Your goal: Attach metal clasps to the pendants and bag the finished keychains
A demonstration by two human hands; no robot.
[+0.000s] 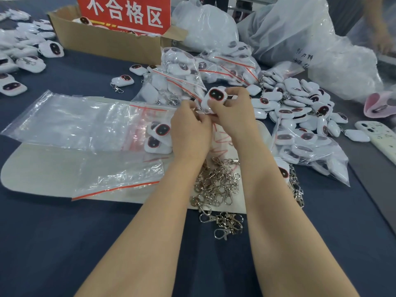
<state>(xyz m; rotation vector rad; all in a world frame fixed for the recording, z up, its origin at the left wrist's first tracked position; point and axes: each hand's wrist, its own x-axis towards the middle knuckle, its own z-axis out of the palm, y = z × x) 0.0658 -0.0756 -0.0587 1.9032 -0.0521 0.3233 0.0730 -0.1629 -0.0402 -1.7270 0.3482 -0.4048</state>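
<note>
My right hand point(232, 116) grips a white pendant point(215, 97) with a dark, red-rimmed face, held up over the middle of the table. My left hand point(189, 125) pinches a small metal clasp point(194, 109) against the pendant's lower left edge; most of the clasp is hidden by my fingers. A heap of loose metal clasps point(218, 185) lies under my forearms. Two pendants point(159, 136) lie inside a clear zip bag point(85, 123) to the left. Loose pendants point(300, 106) pile up on the right.
A cardboard box point(107, 41) with a red sign stands at the back. Filled zip bags point(192, 71) lie behind my hands. More pendants point(19, 52) lie far left. A phone point(379, 136) lies at the right edge. Another person's hand point(383, 41) reaches in top right.
</note>
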